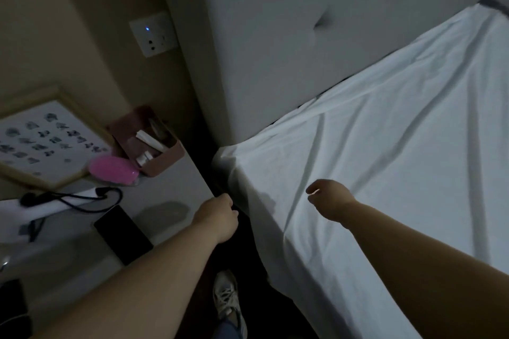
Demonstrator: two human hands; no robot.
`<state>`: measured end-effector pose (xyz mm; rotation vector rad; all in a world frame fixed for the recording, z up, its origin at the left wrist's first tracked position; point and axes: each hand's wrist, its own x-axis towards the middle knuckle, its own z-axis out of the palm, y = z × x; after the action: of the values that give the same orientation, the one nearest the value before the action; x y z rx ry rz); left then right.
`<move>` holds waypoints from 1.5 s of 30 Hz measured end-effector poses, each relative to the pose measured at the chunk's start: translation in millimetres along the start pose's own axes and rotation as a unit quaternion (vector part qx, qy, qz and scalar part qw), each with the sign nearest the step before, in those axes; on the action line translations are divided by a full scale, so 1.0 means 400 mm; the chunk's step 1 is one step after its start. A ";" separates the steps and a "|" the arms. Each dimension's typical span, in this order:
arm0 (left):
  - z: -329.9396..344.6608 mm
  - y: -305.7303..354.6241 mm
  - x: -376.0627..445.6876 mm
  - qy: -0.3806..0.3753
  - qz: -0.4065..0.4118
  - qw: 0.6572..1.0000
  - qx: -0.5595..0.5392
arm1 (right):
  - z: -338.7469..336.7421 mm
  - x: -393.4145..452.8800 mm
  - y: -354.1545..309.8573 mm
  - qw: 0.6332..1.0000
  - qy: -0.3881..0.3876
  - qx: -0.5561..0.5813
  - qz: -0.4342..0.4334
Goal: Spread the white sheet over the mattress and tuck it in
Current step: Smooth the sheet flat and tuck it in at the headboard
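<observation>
The white sheet lies creased over the mattress, up to the padded headboard, and hangs down over the near side and corner. My right hand is on top of the sheet near that corner, fingers curled down into the cloth, and several creases run towards it. My left hand sits lower, in the dark gap between the bed and the nightstand, beside the hanging sheet. Its fingers are curled and their tips are hidden, so I cannot tell whether it holds cloth.
A nightstand stands close on the left with a pink box, a pink brush, a framed picture, a black cable and a dark phone. A wall socket is above. My shoe stands in the narrow gap.
</observation>
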<state>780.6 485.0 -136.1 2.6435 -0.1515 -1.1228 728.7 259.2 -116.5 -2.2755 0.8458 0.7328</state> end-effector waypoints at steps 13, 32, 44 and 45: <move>0.132 0.041 0.445 0.077 -0.009 0.994 -0.075 | 0.142 0.480 -0.019 0.996 -0.007 -0.083 -0.011; 0.113 0.036 0.507 0.222 -0.026 0.962 -0.157 | 0.129 0.515 0.012 0.999 -0.014 -0.010 -0.033; 0.070 0.001 0.297 0.183 0.060 0.935 -0.297 | 0.061 0.392 -0.028 0.965 0.139 -0.160 -0.151; 0.055 0.001 0.285 0.180 0.074 0.936 -0.292 | 0.050 0.389 -0.043 0.958 0.142 -0.177 -0.177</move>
<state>843.9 457.9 -229.4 2.1976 0.0506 -0.5088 835.6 224.1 -227.2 -2.8018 0.4245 0.4221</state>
